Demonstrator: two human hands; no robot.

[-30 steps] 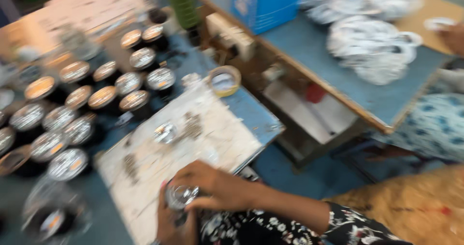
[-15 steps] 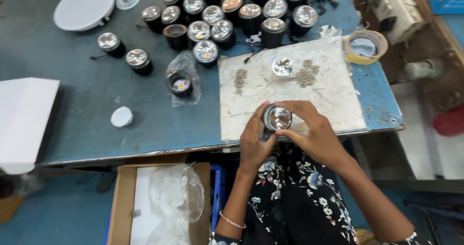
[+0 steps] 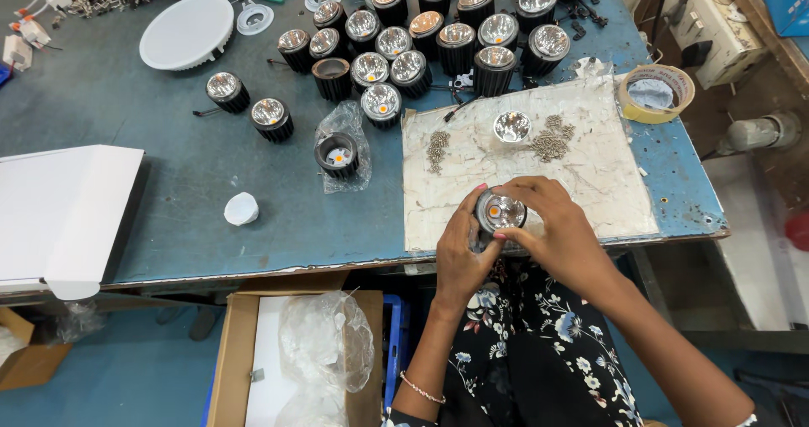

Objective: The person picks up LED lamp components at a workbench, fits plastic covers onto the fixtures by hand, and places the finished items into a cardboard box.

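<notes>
Left hand [image 3: 462, 254] grips the black lamp housing [image 3: 499, 214] from its left side, fingers curled round the body. The housing sits upright between both hands at the counter's [image 3: 168, 182] near edge, over the white mat [image 3: 590, 174], reflector facing up. Right hand [image 3: 560, 233] closes on it from the right, fingertips at the rim, wrist angled in from lower right.

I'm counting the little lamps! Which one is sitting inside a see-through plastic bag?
The black round lamp just left of the white work board. Clear plastic wraps around it, and its centre glows orange. The other lamps on the blue table stand bare.
</notes>
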